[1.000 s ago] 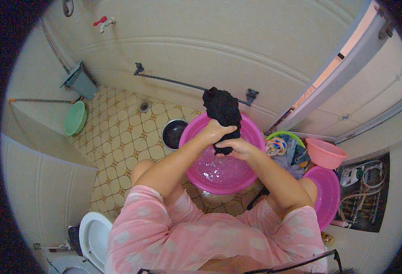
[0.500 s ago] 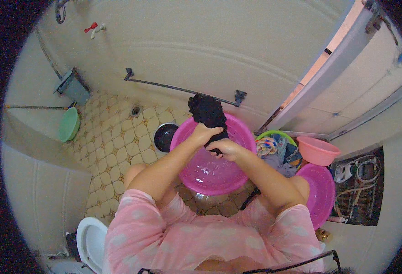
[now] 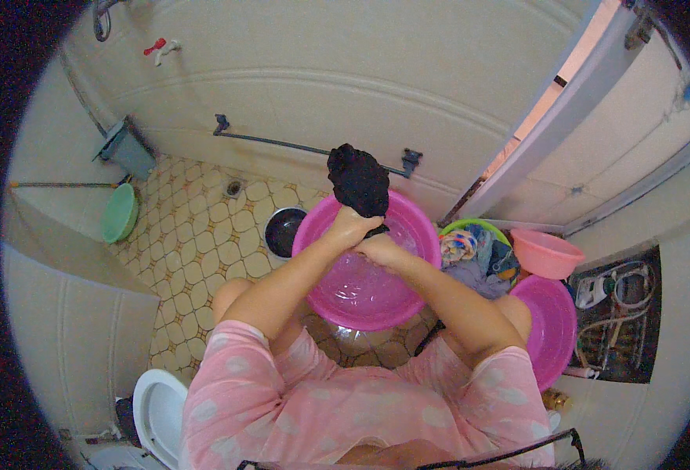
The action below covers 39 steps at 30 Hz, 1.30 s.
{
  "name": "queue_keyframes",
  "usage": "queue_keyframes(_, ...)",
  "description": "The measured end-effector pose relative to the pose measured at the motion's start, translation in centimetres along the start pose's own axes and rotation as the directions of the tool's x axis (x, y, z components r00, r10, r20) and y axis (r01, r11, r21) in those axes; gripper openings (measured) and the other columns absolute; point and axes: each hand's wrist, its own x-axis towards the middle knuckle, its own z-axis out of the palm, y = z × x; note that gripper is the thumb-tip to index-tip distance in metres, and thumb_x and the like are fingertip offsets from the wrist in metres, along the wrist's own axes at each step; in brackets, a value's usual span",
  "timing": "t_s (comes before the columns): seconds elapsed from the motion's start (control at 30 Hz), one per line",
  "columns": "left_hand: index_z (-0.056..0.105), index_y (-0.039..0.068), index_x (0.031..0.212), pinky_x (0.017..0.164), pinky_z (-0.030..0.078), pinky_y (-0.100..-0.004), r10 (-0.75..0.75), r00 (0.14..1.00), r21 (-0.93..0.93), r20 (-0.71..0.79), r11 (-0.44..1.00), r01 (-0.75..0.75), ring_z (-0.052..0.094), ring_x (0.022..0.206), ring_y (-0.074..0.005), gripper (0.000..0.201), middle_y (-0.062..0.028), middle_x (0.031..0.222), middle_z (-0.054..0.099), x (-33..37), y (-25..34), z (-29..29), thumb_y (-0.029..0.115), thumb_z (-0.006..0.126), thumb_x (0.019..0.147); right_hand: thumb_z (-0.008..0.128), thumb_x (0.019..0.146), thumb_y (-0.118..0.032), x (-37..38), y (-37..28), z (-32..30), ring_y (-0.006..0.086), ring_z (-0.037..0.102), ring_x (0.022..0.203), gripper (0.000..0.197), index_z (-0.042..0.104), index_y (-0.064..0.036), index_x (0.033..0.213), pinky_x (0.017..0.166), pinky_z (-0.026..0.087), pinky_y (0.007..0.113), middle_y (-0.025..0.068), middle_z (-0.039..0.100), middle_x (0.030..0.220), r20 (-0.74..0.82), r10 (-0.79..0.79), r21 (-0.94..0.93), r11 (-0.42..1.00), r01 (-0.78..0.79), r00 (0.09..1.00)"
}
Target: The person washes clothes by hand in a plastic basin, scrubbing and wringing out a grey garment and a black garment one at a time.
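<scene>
A bunched black cloth, its exact kind hard to make out, rises above the far part of a pink basin with water in it. My left hand is closed around the cloth's lower part. Close beside and a little nearer, my right hand also grips it, fingers wrapped round. The two hands sit almost against each other over the water. The cloth's bulk sticks out beyond my left hand, toward the wall; the part inside my fists is hidden.
Right of the basin, a green tub holds several clothes. Beside it are a light pink basin and another pink basin. A dark bowl stands left, near a floor drain. A wall bar runs behind.
The black cloth has moved slightly up and away from me. My right hand has turned and closed more tightly, nearer my left hand.
</scene>
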Motion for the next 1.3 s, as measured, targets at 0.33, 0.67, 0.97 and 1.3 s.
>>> queue_keyframes(0.33, 0.053, 0.0, 0.103, 0.079, 0.043, -0.0344, 0.029, 0.999, 0.41, 0.026, 0.911, -0.037, 0.054, 0.091, -0.0312, 0.049, -0.0211, 0.1, 0.056, 0.9, -3.4, 0.9, 0.016, 0.064, 0.058, 0.054, 0.077, -0.036, 3.4, 5.5, 0.0, 0.0337, 0.047, 0.104, 0.049, 0.045, -0.0113, 0.119, 0.089, 0.037, 0.04, 0.0173, 0.049, 0.115, 0.102, -0.36, -0.675, 0.659, 0.33, 0.927)
queue_keyframes(0.67, 0.058, -0.001, 0.088, 0.073, 0.044, -0.0344, -0.16, 0.885, 0.624, 0.437, 0.762, -0.17, 0.058, 0.082, -0.0284, 0.038, -0.0175, 0.086, 0.06, 0.9, 0.2, -3.9, 0.015, 0.065, 0.055, 0.074, 0.058, -0.021, -1.6, 2.8, -8.8, 0.0369, 0.036, 0.114, 0.086, 0.026, -0.0033, 0.128, 0.095, 0.032, 0.04, 0.0226, 0.035, 0.125, -0.171, -0.279, -0.79, 0.612, 0.038, 0.945)
queue_keyframes(0.97, 0.054, 0.002, 0.094, 0.067, 0.046, -0.0356, -0.5, 0.581, 0.702, 0.642, 0.689, -0.183, 0.059, 0.077, -0.0242, 0.046, -0.0131, 0.083, 0.062, -2.1, 4.0, -3.9, 0.016, 0.068, 0.053, 0.07, 0.057, -0.012, -3.8, 0.9, -7.5, 0.0324, 0.026, 0.122, 0.086, 0.023, -0.0083, 0.13, 0.1, 0.025, 0.039, 0.0168, 0.03, 0.13, 0.181, -0.467, -0.836, 0.391, 0.385, 0.866)
queue_keyframes(1.3, 0.035, 0.012, 0.116, 0.076, 0.046, -0.0376, -0.195, 0.969, -0.484, -0.154, 0.87, 0.098, 0.051, 0.092, -0.0258, 0.061, -0.0132, 0.101, 0.048, -2.1, 3.4, -3.1, 0.0, 0.058, 0.061, 0.063, 0.074, -0.014, -3.6, 0.6, -3.7, 0.0247, 0.045, 0.104, 0.064, 0.027, -0.0055, 0.126, 0.089, 0.036, 0.035, 0.0163, 0.047, 0.111, -0.369, -0.452, 0.151, 0.833, 0.532, 0.812)
